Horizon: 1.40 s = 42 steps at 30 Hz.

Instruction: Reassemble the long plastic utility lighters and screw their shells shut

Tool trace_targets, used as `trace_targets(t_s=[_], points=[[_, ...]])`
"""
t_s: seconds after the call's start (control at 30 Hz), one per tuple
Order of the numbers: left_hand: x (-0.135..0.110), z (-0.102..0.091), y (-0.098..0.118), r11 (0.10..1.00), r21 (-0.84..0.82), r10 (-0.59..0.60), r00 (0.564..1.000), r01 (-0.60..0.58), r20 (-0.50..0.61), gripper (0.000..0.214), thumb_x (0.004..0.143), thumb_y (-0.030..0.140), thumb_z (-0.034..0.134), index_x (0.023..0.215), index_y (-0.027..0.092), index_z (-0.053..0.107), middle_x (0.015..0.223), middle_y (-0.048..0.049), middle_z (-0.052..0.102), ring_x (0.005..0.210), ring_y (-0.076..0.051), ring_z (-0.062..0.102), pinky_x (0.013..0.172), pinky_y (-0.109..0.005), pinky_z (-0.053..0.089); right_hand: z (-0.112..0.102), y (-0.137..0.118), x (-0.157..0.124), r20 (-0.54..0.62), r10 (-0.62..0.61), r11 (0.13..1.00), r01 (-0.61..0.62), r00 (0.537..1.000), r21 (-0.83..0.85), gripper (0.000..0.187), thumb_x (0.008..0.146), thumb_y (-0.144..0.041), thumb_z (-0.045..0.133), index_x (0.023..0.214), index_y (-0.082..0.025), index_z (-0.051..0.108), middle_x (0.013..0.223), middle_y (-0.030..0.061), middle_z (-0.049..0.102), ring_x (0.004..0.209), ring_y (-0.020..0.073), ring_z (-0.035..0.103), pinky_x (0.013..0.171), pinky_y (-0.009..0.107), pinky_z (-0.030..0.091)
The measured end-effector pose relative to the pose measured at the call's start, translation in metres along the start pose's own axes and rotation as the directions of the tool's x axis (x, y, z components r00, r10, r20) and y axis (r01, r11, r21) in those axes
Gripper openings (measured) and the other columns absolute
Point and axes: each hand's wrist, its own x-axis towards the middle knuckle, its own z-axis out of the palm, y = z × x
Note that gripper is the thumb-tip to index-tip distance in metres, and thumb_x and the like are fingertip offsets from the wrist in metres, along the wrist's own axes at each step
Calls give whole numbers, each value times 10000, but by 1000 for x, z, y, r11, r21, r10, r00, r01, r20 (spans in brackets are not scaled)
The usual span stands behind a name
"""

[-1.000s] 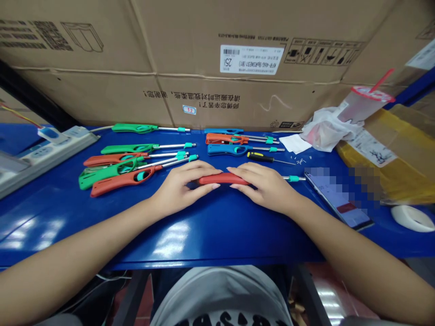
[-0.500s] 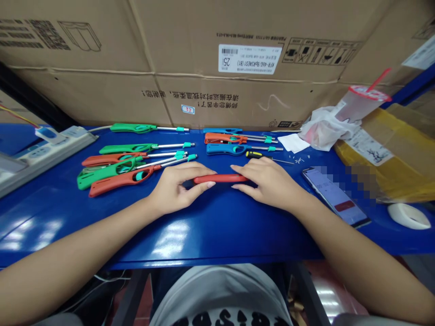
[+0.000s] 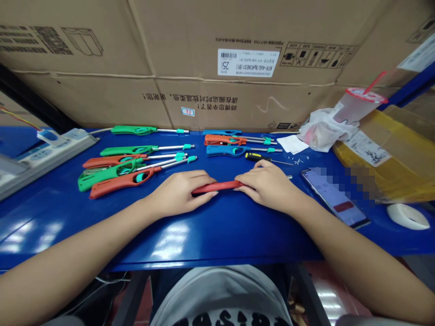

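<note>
Red handle (image 3: pixel 220 186): lies between the two hands, edge-on to the view, over the tabletop (image 3: pixel 210 240); whether it touches the surface cannot be told.
Left hand (image 3: pixel 181 192): thumb and fingers close about the handle's left end.
Right hand (image 3: pixel 268 185): thumb and fingers pinch its right end; a metal tip (image 3: pixel 289 177) shows just beyond the hand.
Handling: judged light and stiff, probably hard plastic; smooth faces may slip slightly; thin shell could crack if forced.
Hold: best across the broad handle body, both ends supported, off the metal.
Carton label (image 3: pixel 248 63): inverted; reads "KFR-46G/BpR3AES1 (B1)" and "25"; fine print illegible.
Carton (image 3: pixel 112 95) print: inverted Chinese, "师傅您辛苦了!" and "请在搬运时对我温柔些,谢谢您!"
Small sticker (image 3: pixel 188 112): red digits, apparently "33".
Shirt (image 3: pixel 220 290): dark lettering, cut off, unreadable.
Brand: none legible.
</note>
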Motion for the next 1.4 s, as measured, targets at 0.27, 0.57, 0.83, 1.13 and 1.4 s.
trace_targets(t_s=[0.27, 0.57, 0.83, 1.13, 1.4], points=[[1, -8, -10, 945, -154, -302, 950, 287, -82, 328, 907, 448, 678, 871, 135, 769, 695, -9, 678, 574, -111, 510, 540, -237, 370, -11, 21, -10, -257, 33, 988, -70, 966, -136, 378, 939, -388, 705, 1248, -170, 689, 1163, 106, 766, 1118, 312, 654, 1013, 466, 348], [4, -19, -13, 783, -400, -485, 870, 476, 86, 371, 846, 478, 697, 779, 118, 756, 597, -15, 656, 441, -71, 449, 423, -198, 324, -15, 44, -14, -311, 75, 987, -115, 947, -111, 286, 964, -276, 656, 1222, -153, 671, 1128, 97, 770, 1070, 290, 686, 1070, 488, 372], [1, -23, -20, 720, -498, -448, 872, 483, 198, 390, 893, 491, 698, 858, 106, 747, 699, -73, 723, 402, -53, 440, 377, -182, 314, -14, 51, -14, -204, -8, 1000, 13, 979, 23, 155, 994, -265, 609, 1027, -168, 724, 1022, 96, 773, 973, 264, 694, 943, 413, 459], [3, -15, -10, 637, -561, -441, 847, 529, 297, 413, 879, 519, 720, 837, 108, 737, 675, -63, 703, 399, -46, 426, 358, -163, 291, -5, 32, -8, -177, -52, 970, 92, 983, 227, 170, 992, -308, 639, 1050, -185, 741, 1004, 75, 782, 957, 229, 692, 952, 396, 446], [4, -7, -9, 540, -629, -434, 825, 559, 361, 440, 864, 544, 731, 836, 106, 731, 624, -48, 668, 389, -47, 418, 355, -158, 282, -6, 12, -7, -139, -149, 966, 174, 979, 193, 294, 996, -370, 629, 1195, -165, 696, 1103, 103, 762, 1044, 241, 660, 1001, 434, 440]])
